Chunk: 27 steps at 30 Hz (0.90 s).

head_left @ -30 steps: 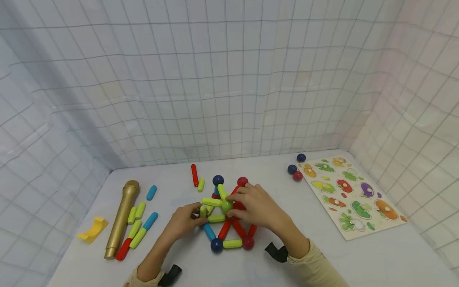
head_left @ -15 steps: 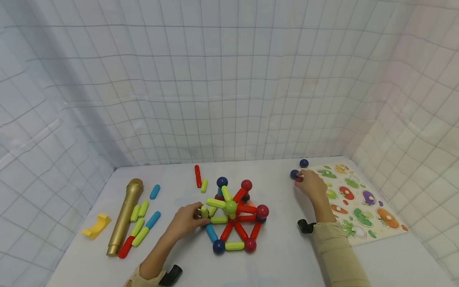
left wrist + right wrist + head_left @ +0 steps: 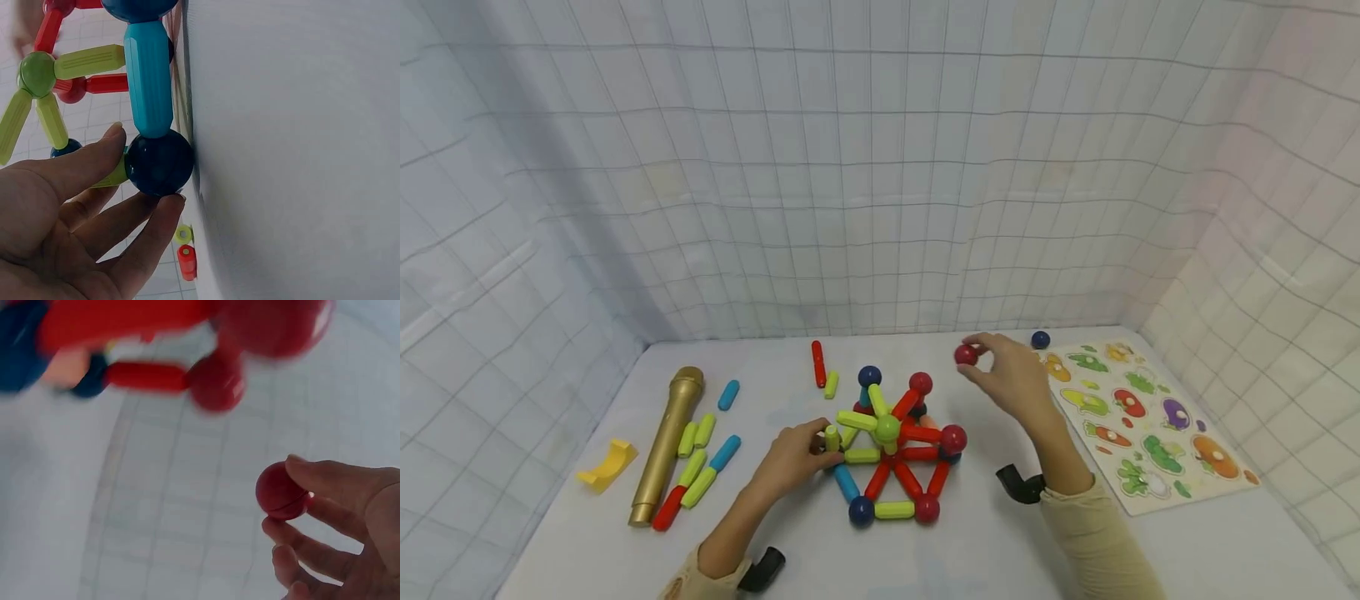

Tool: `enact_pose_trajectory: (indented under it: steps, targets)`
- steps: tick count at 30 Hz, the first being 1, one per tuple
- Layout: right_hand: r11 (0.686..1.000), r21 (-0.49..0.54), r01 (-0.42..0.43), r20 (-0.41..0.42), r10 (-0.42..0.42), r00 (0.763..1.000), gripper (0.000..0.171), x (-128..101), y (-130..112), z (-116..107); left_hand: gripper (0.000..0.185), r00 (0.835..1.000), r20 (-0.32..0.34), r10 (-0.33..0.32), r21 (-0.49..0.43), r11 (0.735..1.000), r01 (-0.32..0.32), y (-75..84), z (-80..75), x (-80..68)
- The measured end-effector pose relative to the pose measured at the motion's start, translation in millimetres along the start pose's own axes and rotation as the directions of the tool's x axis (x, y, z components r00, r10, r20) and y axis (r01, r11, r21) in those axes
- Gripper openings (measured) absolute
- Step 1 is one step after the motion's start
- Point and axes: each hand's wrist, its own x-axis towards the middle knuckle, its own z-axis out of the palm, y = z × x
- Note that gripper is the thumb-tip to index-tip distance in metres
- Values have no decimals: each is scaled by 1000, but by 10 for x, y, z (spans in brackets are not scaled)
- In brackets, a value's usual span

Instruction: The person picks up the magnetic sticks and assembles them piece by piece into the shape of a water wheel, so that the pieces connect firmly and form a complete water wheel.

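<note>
A structure of red, green and blue rods joined by balls (image 3: 889,450) stands on the white table (image 3: 970,550). My left hand (image 3: 805,454) holds its left corner, thumb and fingers pinching a dark blue ball (image 3: 159,162) that a light blue rod (image 3: 148,78) joins. My right hand (image 3: 981,360) hovers right of and above the structure, pinching a loose red ball (image 3: 966,355) between thumb and fingertips. The right wrist view shows that same red ball (image 3: 281,490) at the fingertips, with the structure blurred above it.
A vegetable puzzle board (image 3: 1138,421) lies at the right, with a dark blue ball (image 3: 1040,339) by its far corner. A gold microphone (image 3: 666,446), a yellow curved piece (image 3: 606,465) and several loose rods (image 3: 703,467) lie at the left; a red and a green rod (image 3: 822,371) lie behind the structure.
My right hand left the structure, reached to the balls beside the puzzle, took up the red one and has carried it back left and upward. The left hand stayed on the structure.
</note>
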Motion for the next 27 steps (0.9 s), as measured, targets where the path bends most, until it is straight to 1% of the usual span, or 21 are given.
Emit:
enact_pose_trajectory:
  steps: [1, 2, 3, 5, 7, 8, 10, 12, 14, 16, 19, 22, 27]
  targets:
    - [995, 27, 94, -11, -94, 996, 40, -30, -181, -19, 35, 1000, 1, 3, 4, 1000, -3, 0, -2, 6]
    - [980, 61, 188, -16, -187, 982, 40, -60, -348, -24, 34, 1000, 2, 7, 5, 1000, -7, -2, -6, 13]
    - [960, 85, 268, -17, -267, 963, 39, -88, -505, -19, 33, 1000, 3, 13, 4, 1000, -13, -5, -11, 20]
    - [904, 118, 412, -12, -413, 911, 38, -127, -772, 39, 30, 1000, -2, 27, -9, 1000, -27, -14, -18, 29]
    - [857, 129, 500, 13, -505, 863, 36, -147, -978, 137, 31, 999, -7, 41, -30, 999, -42, -25, -25, 27]
    - [842, 124, 525, 28, -532, 846, 36, -155, -1065, 189, 32, 999, -10, 46, -43, 998, -46, -31, -27, 22]
    - [821, 91, 563, 53, -569, 821, 35, -157, -1198, 299, 36, 999, -18, 48, -70, 996, -49, -45, -23, 10]
    - [815, 58, 577, 82, -580, 810, 34, -152, -1285, 387, 40, 999, -23, 42, -91, 995, -44, -60, -13, -4]
    - [813, 29, 581, 100, -581, 808, 34, -138, -1322, 457, 42, 999, -24, 36, -103, 994, -39, -71, 5, -8]
    - [815, -8, 579, 116, -575, 810, 34, -125, -1336, 505, 42, 999, -23, 35, -107, 994, -37, -74, 13, -8]
    - [826, -34, 563, 154, -552, 820, 34, -108, -1348, 540, 43, 999, -19, 38, -109, 993, -40, -71, 3, -4]
    - [833, -59, 550, 214, -528, 822, 35, -93, -1379, 567, 42, 1000, -15, 26, -118, 993, -28, -71, -15, 5]
    - [835, -120, 537, 332, -476, 815, 36, -81, -1450, 632, 41, 1000, 2, -2, -124, 992, 2, -84, -37, 8]
